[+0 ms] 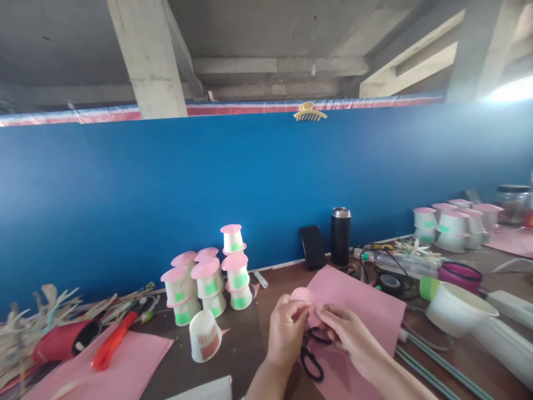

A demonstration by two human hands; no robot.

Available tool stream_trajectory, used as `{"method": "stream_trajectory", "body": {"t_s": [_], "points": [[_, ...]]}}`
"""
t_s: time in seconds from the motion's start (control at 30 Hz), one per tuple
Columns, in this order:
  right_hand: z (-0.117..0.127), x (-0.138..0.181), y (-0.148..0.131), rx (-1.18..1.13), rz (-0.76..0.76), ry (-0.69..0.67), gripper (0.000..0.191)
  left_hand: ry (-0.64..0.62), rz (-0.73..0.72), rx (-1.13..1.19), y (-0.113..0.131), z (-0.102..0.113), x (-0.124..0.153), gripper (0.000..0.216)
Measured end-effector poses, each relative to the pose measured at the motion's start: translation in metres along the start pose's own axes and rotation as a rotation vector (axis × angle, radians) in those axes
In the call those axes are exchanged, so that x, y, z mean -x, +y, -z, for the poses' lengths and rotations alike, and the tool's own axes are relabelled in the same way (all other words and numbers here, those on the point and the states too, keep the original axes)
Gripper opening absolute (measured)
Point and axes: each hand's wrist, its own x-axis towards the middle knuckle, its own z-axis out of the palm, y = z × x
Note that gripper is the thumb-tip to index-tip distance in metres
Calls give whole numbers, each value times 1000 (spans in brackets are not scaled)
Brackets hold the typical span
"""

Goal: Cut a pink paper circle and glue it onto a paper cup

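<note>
1. A long blue partition (125, 194) is being used as the back wall of the work place. A yellow hair clip (310, 113) is being clamped on its top edge, probably just to be out of the way.
2. The brown surface (241, 333) is being covered by many materials.
3. A pink sheet (366, 311) is being laid flat directly under the hands, within easy reach.
4. White cups (208, 280) are being piled upside down at the left, each with a round pink cap. The wide mouth is being turned downward, which seems to give a steady base. One single cup (205, 336) is being stood apart, nearer to the person.
5. A black flask (340, 236) is being stood beside the partition and a dark phone (312, 247) is being leaned against it, both well apart from the hands.
6. The left hand (286, 330) and the right hand (347, 333) are being closed on one thing, with the fingertips pinched on its edge.
7. Black scissors (312, 364) are being left just below the hands; they seem not to be gripped.
8. The pink disc (303, 295) is being held between both hands above the sheet, by its rim, likely so that its face is not being bent.
</note>
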Motion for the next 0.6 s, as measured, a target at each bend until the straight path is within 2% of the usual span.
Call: {"method": "stream_trajectory", "body": {"t_s": [0.27, 0.6], "points": [[-1, -1, 0, 36, -11, 58, 39, 44, 26, -14, -6, -2, -1, 20], [0, -3, 4, 122, 10, 81, 39, 156, 288, 12, -14, 4, -9, 19]]}}
